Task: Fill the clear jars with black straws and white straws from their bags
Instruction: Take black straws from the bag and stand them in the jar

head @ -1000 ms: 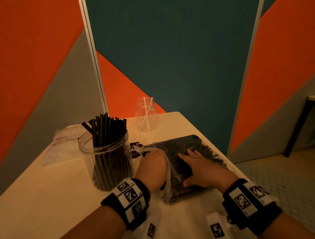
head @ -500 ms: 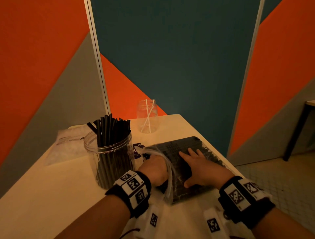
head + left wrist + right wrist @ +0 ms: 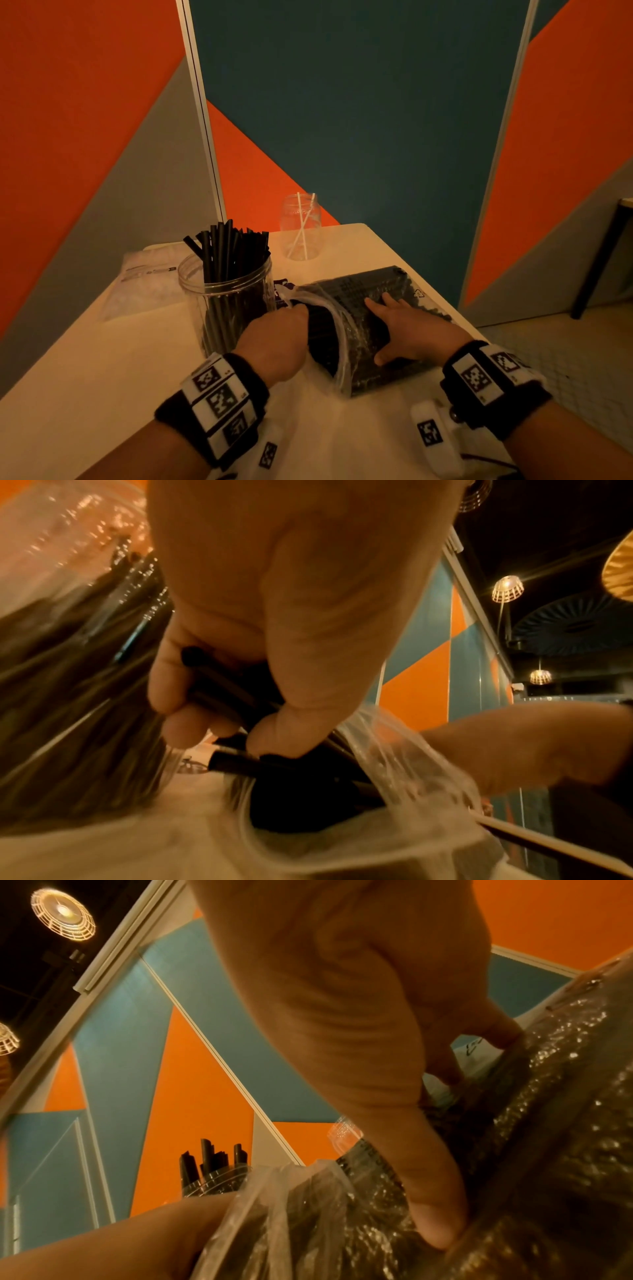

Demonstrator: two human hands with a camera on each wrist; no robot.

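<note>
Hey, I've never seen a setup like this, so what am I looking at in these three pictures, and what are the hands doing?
No machine here: a person wears one camera on the head and one on each wrist. The head view looks down at a table. On it stand a big jar packed with black straws and a small jar with two white straws. The right hand lies flat on a clear bag of black straws. The left hand reaches into the bag's mouth; its wrist view shows fingers gripping a few black straws.
</note>
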